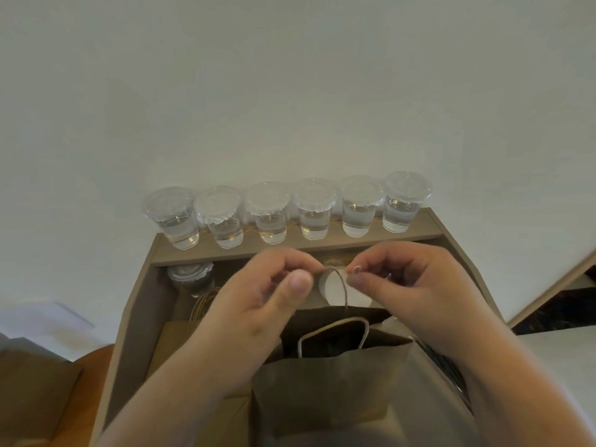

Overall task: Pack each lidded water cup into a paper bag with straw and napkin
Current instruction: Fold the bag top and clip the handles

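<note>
Handle (pixel 342 287) of paper bag (pixel 322 382) pinched from both sides: left hand (pixel 258 304) fingers clamped on it w/ thumb + forefinger, right hand (pixel 406 285) fingers same. Bag stands open right below my hands. Six lidded water cups (pixel 269 211) in a row on shelf (pixel 425 234) behind; 7th cup (pixel 190 275) lower left.

Bare forearms (pixel 180 375) on both sides; left hand (pixel 258 301) has a short, plain thumbnail (pixel 298 282), right hand (pixel 403 285) short nails too
</note>
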